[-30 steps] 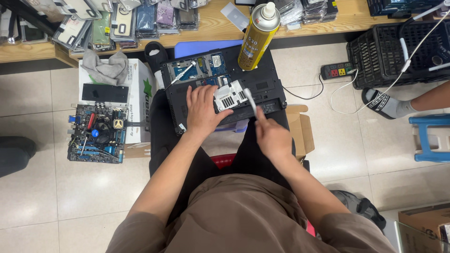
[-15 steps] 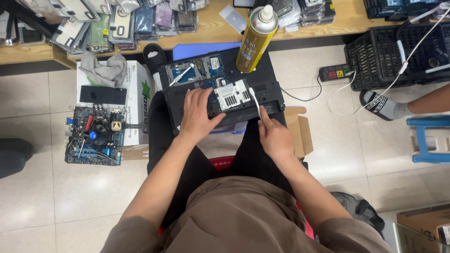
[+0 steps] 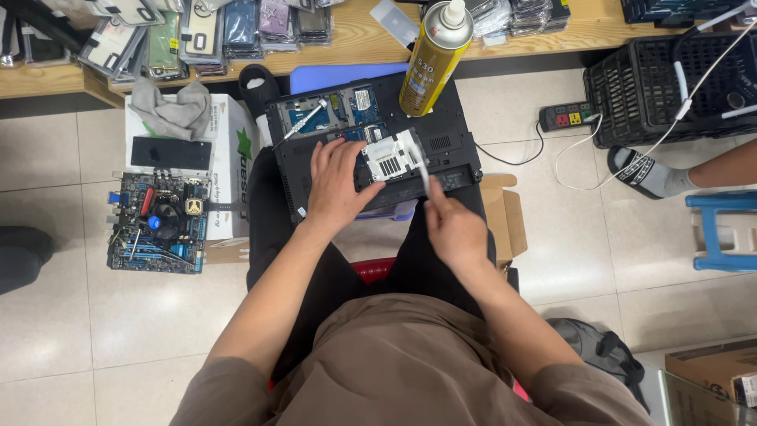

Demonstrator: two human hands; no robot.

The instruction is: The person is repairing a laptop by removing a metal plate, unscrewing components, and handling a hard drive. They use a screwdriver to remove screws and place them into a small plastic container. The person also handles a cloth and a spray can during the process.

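1. Your right hand [image 3: 456, 230] sat nearest you, over your right thigh, fingers closed around the handle of a thin white brush [image 3: 418, 162] whose upper end reached up onto the laptop.
2. Your left hand [image 3: 337, 185] lay a little further out, palm down and fingers spread, pressing flat on the open underside of the black laptop [image 3: 453, 142]; it gripped nothing, only held the machine steady.
3. The laptop rested across your knees, base panel off, blue circuit boards showing near its far edge. A white finned part [image 3: 388, 158] sat near the middle of it, just beside your left fingertips, and the brush lay against its right side.
4. A white-handled tool [image 3: 303, 120] lay tilted in the laptop's open bay, apart from both hands.
5. A yellow spray can [image 3: 434, 59] stood on the laptop's far right corner, leaning towards the shelf.
6. To your left, on the floor, a bare motherboard [image 3: 158, 225] lay flat, touching a white cardboard box [image 3: 225, 170] that carried a grey cloth [image 3: 169, 110] and a flat black slab [image 3: 171, 153].
7. To your right, a power strip [image 3: 566, 117] lay on the tiles beside a black plastic crate [image 3: 662, 87], with another person's socked foot [image 3: 643, 172] and a blue stool [image 3: 721, 229] near it.
8. Furthest away, a wooden shelf [image 3: 347, 39] held rows of phone cases [image 3: 201, 28].
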